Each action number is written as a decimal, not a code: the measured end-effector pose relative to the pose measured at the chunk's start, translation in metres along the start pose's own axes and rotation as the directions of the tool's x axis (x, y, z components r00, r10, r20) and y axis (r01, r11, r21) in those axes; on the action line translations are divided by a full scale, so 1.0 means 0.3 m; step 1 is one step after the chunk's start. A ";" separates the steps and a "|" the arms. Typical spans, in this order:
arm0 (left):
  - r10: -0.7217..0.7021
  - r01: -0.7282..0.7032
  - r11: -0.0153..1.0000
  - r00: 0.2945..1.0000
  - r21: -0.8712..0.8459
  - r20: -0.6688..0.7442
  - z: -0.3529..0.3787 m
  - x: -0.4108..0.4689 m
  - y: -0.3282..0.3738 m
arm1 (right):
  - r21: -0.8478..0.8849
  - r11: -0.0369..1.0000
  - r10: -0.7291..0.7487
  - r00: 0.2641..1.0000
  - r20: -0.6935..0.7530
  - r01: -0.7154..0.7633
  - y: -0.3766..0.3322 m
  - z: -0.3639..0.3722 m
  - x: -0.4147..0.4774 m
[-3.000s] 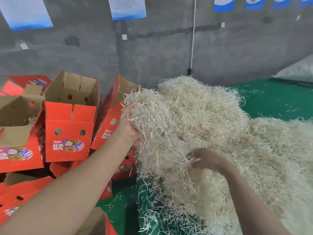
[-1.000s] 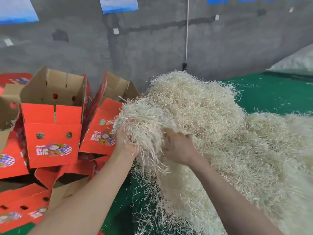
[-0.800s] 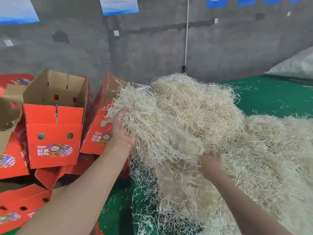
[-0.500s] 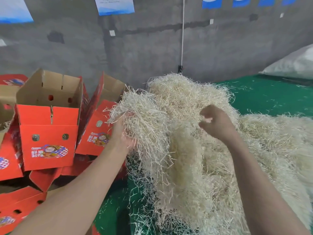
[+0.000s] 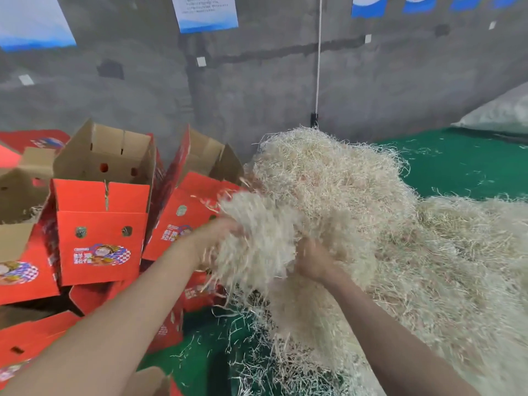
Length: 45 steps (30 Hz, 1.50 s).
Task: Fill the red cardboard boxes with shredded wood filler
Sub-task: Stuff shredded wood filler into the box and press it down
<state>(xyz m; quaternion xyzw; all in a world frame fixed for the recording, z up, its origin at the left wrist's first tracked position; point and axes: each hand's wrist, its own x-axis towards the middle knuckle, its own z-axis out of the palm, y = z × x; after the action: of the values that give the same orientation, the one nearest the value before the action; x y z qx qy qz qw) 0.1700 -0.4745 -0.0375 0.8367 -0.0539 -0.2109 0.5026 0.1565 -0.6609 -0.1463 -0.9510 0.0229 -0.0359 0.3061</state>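
A big pale heap of shredded wood filler [image 5: 357,201] fills the middle and right of the view. My left hand [image 5: 217,235] and my right hand [image 5: 314,260] grip a loose clump of filler [image 5: 257,238] between them, at the heap's left edge. The clump is blurred and partly hides my fingers. Open red cardboard boxes stand to the left: the nearest upright box [image 5: 100,224] has its flaps up, and a tilted box [image 5: 188,207] leans just behind my left hand.
More red boxes [image 5: 20,270] lie tumbled at the far left and lower left. Green cloth [image 5: 463,167] covers the surface, with stray strands on it. A grey concrete wall stands close behind, with a white cord [image 5: 318,52] hanging down it. A white sack [image 5: 503,112] lies far right.
My right hand came down from above the heap and closed on the right side of the clump. The clump, held by both hands, has pulled away leftward from the heap.
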 end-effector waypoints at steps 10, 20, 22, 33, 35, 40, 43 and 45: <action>0.489 -0.164 0.222 0.872 0.961 0.035 0.114 0.089 0.023 | -0.308 0.951 0.007 1.000 0.005 -0.005 0.084 0.031 0.018; 0.690 -0.308 0.467 0.714 0.829 -0.123 0.027 0.064 0.089 | 0.002 0.995 0.102 0.983 0.152 -0.103 0.248 -0.082 -0.058; 0.698 -0.334 0.512 0.698 0.792 -0.157 0.044 0.063 0.056 | 0.113 0.992 0.044 0.990 0.131 -0.059 0.182 -0.226 -0.045; 0.794 -0.680 0.453 0.602 0.576 0.087 0.052 0.068 0.022 | 0.679 0.725 -0.216 0.974 0.063 0.117 0.006 -0.328 -0.058; 0.737 -0.656 0.593 0.676 0.467 0.014 0.040 0.074 0.010 | 0.835 0.543 -0.183 0.983 0.012 0.091 0.033 -0.325 -0.066; 0.403 -0.393 0.913 0.911 0.111 -0.091 0.058 0.084 -0.026 | 0.909 0.400 0.208 0.977 0.038 -0.120 0.061 -0.226 -0.071; 0.316 -0.323 0.902 0.946 0.287 0.071 0.093 0.086 -0.022 | 0.878 0.448 0.053 0.985 0.162 -0.168 -0.023 -0.234 -0.052; 0.382 -0.379 0.792 0.919 0.478 0.095 0.093 0.102 -0.010 | 0.766 0.641 0.087 0.996 -0.005 -0.052 -0.034 -0.226 -0.018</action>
<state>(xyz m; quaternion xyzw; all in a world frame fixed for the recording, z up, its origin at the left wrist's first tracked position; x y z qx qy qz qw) 0.1860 -0.5050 -0.0606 0.9085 -0.2706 -0.0823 0.3075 0.1457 -0.6916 -0.0857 -0.7304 0.0484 -0.0498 0.6795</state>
